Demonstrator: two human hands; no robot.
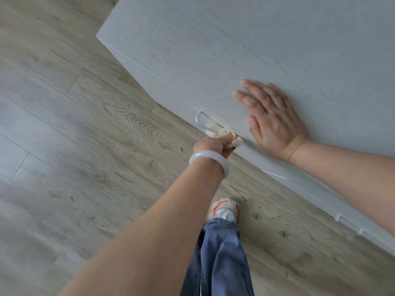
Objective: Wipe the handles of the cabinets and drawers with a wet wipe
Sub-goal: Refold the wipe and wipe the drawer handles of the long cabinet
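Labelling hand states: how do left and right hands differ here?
The left hand grips a crumpled cream wet wipe against the white metal drawer handle; the right hand holds nothing. Left fingers are curled; right fingers lie flat on the white wood-grain cabinet top. Only the left wrist wears a bangle. Both are bare.

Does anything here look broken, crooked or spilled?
Nothing stands out. The left hand holds a wipe on a cabinet handle; the right hand rests flat on the cabinet top. The floor looks dry.
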